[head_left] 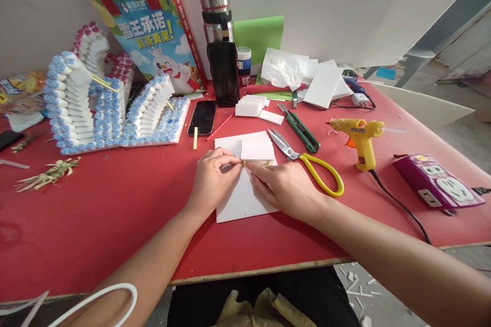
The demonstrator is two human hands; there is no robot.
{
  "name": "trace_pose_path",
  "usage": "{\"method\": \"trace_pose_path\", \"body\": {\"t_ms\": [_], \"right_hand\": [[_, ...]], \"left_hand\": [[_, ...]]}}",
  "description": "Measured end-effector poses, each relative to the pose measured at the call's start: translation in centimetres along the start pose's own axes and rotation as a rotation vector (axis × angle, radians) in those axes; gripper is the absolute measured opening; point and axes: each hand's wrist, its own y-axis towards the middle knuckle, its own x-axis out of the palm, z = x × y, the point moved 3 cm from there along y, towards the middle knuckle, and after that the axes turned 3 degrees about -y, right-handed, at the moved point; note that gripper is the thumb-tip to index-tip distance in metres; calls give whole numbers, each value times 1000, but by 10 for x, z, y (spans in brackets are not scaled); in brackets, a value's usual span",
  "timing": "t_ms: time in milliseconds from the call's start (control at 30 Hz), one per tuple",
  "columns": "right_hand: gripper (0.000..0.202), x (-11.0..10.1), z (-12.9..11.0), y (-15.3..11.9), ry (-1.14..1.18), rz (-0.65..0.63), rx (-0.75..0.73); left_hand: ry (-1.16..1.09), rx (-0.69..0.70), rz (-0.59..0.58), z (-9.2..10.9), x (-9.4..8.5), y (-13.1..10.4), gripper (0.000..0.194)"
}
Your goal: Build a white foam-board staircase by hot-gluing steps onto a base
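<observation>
On a white board at the middle of the red table lies a small raised white piece with short yellowish supports under its near edge. My left hand touches that edge from the left, its thumb and forefinger pressed close around a small yellowish bit. From the right, my right hand reaches to the same spot with its fingers together. Whatever its fingertips may hold is too small to make out. Scissors with yellow handles lie open just right of the board.
A green cutter, a yellow glue gun and a purple power socket lie to the right. Behind are stacked white pieces, a phone and a flask. Blue-and-white models stand at left.
</observation>
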Motion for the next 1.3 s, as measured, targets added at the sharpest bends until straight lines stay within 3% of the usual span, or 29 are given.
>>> {"method": "trace_pose_path", "body": {"t_ms": [733,1300], "right_hand": [[33,-3,-1,2,-34,-96,45],[32,1,-1,3,-36,-24,32]], "left_hand": [[-11,49,23,-1,1,-1,9],[-51,35,42,-5,4,0,9]]}}
